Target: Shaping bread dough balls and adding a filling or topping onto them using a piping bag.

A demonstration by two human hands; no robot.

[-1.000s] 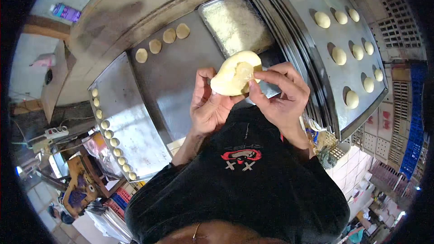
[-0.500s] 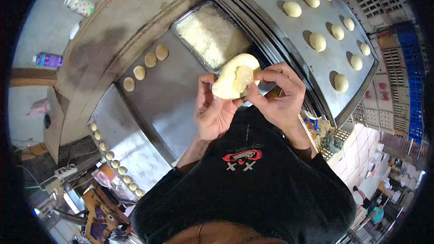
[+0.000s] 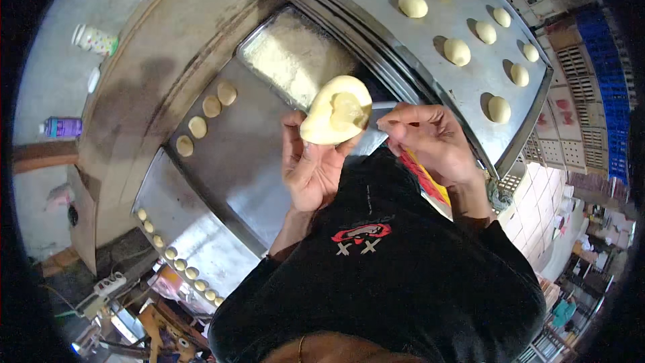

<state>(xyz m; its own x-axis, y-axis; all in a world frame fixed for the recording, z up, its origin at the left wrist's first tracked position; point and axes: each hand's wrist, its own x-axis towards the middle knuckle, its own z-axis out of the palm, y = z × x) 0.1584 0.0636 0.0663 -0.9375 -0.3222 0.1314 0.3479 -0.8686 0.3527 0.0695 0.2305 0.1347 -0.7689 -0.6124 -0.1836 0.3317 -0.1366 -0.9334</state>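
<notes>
My left hand [image 3: 314, 171] holds up a flattened piece of pale dough [image 3: 322, 121], gripped at its lower edge between thumb and fingers. A glossy, translucent yellowish lump of filling [image 3: 347, 111] lies on the dough's right part. Apart from the dough, just to its right, is my right hand [image 3: 437, 144]. Its thumb and fingertips are pressed together in a pinch; whether anything small is between them cannot be made out. Beyond the dough, a metal tray of pale flour-like powder [image 3: 295, 54] sits on the metal work surface [image 3: 235, 141].
Several dough balls [image 3: 457, 52] stand in rows on a large baking tray [image 3: 430, 40] at the right. Flattened dough rounds [image 3: 197, 127] lie left of the powder tray. Small dough pieces [image 3: 171, 253] line another tray [image 3: 201, 228]. A red and yellow packet [image 3: 426, 178] shows below my right hand.
My right hand has let go of the dough and drawn away to the right. The left hand keeps hold of it, with the filling still on it. The view has shifted slightly.
</notes>
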